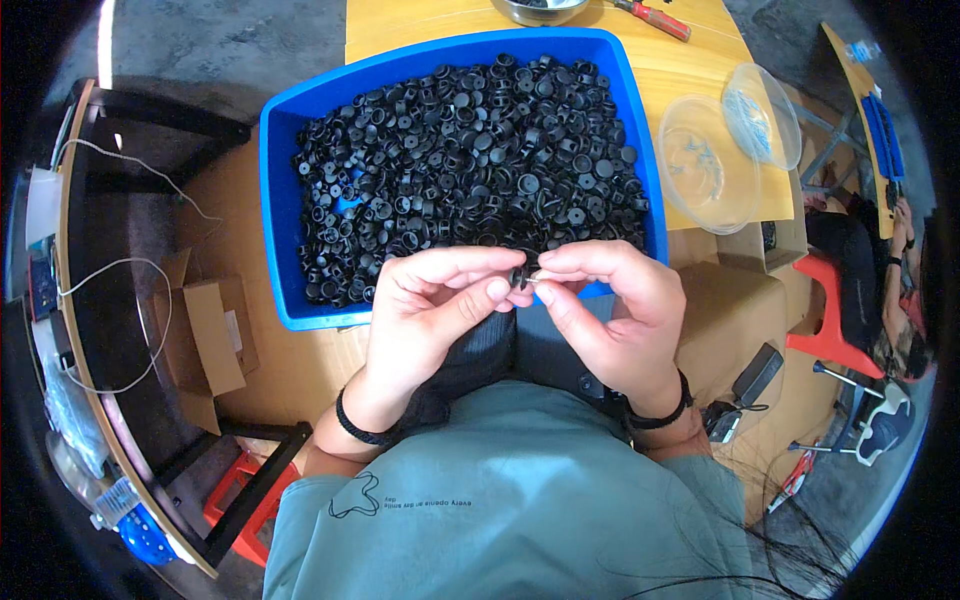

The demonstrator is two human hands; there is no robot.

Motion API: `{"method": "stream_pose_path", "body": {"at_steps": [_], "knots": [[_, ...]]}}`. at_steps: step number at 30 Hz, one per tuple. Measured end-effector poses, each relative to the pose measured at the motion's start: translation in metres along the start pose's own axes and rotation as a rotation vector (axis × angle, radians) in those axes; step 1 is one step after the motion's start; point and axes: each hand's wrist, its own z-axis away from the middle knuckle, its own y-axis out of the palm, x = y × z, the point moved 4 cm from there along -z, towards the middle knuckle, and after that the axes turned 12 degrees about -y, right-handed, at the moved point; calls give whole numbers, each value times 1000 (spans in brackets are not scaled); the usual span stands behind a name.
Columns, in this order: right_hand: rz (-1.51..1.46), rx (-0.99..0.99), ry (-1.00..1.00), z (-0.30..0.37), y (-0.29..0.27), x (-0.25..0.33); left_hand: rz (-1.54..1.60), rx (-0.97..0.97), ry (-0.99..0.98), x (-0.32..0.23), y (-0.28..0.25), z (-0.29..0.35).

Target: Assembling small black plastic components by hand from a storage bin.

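Black wristbands circle both wrists as I watch from the head view, reading left to right. Far left, a white cord (pixel 110 270) loops over a dark shelf unit (pixel 120 330), with an open cardboard box (pixel 205 335) lying on the floor beside it and a red stool (pixel 235 490) lower down. Next comes the blue plastic bin (pixel 300 130), heaped with small black plastic parts (pixel 470 150), resting with its far end on the yellow wooden bench (pixel 690 90) and its near edge just above the hands. The left hand (pixel 430 310) has its thumb and forefinger pressed together in a pinching grip on a small black part (pixel 519 277), held in front of the bin's near wall, above the person's lap. The right hand (pixel 610 310) meets it from the other side, its fingertips (pixel 548 290) pinching what looks like a small pale piece against the same part; I cannot tell what that piece is. Further right, two clear plastic bowls (pixel 715 160) sit on the bench's corner, one leaning on the other. A red-handled tool (pixel 655 17) lies at the bench's far edge. At the right rim, another person (pixel 880 290) sits by a red stool (pixel 825 310).
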Motion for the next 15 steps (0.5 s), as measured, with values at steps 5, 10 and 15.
{"method": "stream_pose_path", "body": {"at_steps": [5,10,15], "knots": [[178,126,-100,-1,8,2,-42,-79,9,0,0,8],[55,237,-15,14,14,2,-379,-95,-42,-7,-4,28],[30,291,27,29,23,7,-363,-87,-122,4,-10,42]]}}
